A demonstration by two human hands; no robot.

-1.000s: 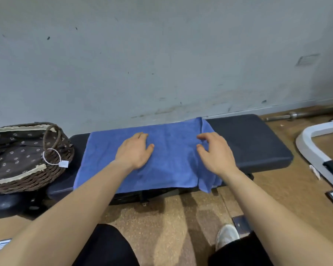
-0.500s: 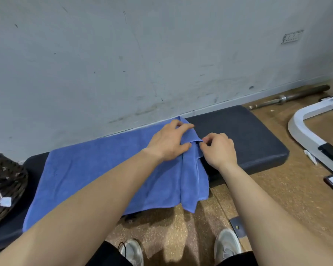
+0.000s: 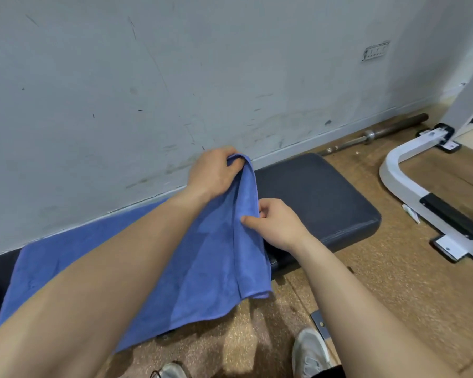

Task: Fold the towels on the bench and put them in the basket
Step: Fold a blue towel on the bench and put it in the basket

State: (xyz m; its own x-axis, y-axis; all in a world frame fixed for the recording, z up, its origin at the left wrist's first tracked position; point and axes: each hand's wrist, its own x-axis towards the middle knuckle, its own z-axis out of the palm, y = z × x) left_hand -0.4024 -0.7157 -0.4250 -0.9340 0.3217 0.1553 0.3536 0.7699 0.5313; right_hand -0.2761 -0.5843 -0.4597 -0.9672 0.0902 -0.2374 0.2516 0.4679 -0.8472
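Here, the left hand (image 3: 213, 173) grips the far right corner of the towel (image 3: 210, 257), fingers curled round the cloth, and holds it up off the bench (image 3: 314, 192). The right hand (image 3: 277, 226) pinches the same edge lower down. The rest of the blue towel lies flat on the dark bench and hangs over its front side. The bench stands by the wall (image 3: 175, 77). A metal bar (image 3: 388, 129) lies on the floor (image 3: 380, 282) near a white frame (image 3: 404, 186).
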